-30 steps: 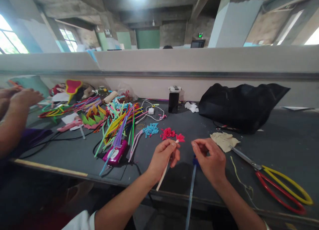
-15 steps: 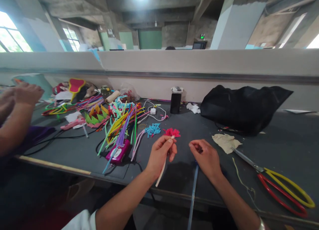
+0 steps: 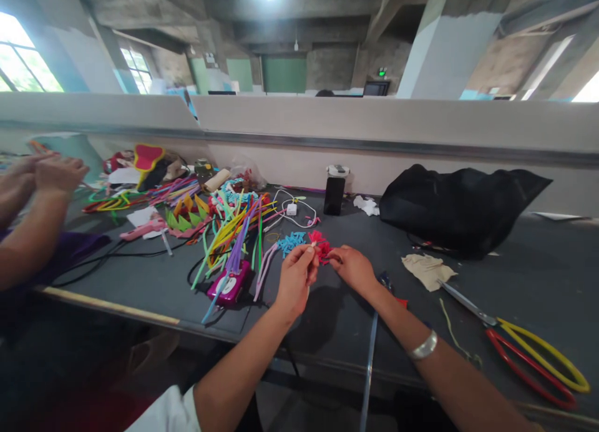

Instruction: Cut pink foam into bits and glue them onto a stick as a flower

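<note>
My left hand [image 3: 296, 281] is closed in a pinch on a white pipe cleaner [image 3: 314, 245], whose tip shows above the thumb; most of it is hidden by the hand. Just behind lies a pile of short red pipe-cleaner pieces [image 3: 319, 237]. At that pile's right edge are the fingertips of my right hand [image 3: 354, 269], drawn together; whether a piece is between them is hidden. Short blue pipe-cleaner pieces [image 3: 291, 243] lie left of the red ones.
Long coloured pipe cleaners [image 3: 234, 229] lie across a purple box [image 3: 229, 285] to the left. Large scissors [image 3: 491, 323] with red and yellow handles rest at right, near a black bag [image 3: 449, 210]. Another person's hands [image 3: 56, 173] work at far left.
My right hand has moved left and forward, from the bare table to the red pieces. My left hand has shifted slightly left and forward, still pinching the white pipe cleaner.
</note>
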### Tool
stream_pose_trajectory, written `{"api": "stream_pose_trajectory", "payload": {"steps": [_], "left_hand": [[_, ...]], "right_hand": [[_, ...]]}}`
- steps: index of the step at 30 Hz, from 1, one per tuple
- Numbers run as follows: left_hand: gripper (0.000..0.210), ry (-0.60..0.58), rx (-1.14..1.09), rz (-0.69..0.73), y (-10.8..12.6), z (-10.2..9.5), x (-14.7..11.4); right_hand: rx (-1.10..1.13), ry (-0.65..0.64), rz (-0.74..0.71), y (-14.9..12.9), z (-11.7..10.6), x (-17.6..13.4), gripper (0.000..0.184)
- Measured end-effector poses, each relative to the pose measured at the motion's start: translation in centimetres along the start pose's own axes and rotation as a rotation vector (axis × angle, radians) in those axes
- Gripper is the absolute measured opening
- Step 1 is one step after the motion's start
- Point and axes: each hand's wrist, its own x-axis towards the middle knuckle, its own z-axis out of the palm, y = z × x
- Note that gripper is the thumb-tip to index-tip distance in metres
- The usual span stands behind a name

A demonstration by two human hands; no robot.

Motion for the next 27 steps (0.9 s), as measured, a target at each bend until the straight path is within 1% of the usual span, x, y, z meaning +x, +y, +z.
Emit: {"api": "stream_pose_trajectory", "payload": {"steps": [1,3,6,8,11,15,17,19,23,25,27], "left_hand": [[0.027,-0.005,-0.004,0.000,0.0,-0.1,0.1],[0.026,-0.018,-0.008,-0.002,-0.1,-0.1,0.1],[0.024,-0.025,0.002,-0.027,-0.2,-0.1,0.0],[0.025,-0.019,0.011,-0.040,-0.3,-0.1,-0.1],[0.028,-0.018,0.017,-0.049,-0.4,-0.1,-0.2],[0.030,-0.050,0.008,-0.081,-0.8,0.2,-0.5],[0.031,-0.069,0.009,-0.105,-1.2,0.6,-0.7],[0.032,-0.088,0.016,-0.125,-1.6,1.1,-0.9],[0.033,-0.108,0.048,-0.149,-2.5,2.0,-1.4],[0.034,-0.113,0.064,-0.157,-3.0,2.2,-1.6],[0.035,-0.117,0.074,-0.164,-3.4,2.3,-1.7]], "right_hand": [[-0.012,-0.028,-0.015,-0.3,0.3,0.4,0.014],[-0.030,-0.070,-0.031,-0.6,1.0,0.8,0.019],[-0.032,-0.079,-0.023,-0.8,1.6,0.8,0.025],[-0.006,-0.048,-0.013,-0.7,1.6,0.3,0.022],[0.083,0.023,-0.012,-0.3,0.8,-1.3,0.015],[0.268,0.137,-0.025,0.1,-0.7,-4.6,0.016],[0.359,0.194,-0.003,0.0,-1.4,-6.2,0.020],[0.432,0.218,0.020,-0.2,-2.1,-7.5,0.023],[0.571,0.235,0.059,-0.7,-3.0,-8.5,0.021],[0.592,0.272,0.035,-0.8,-3.2,-8.6,0.017],[0.541,0.322,-0.031,-1.0,-3.3,-8.5,0.015]]}}
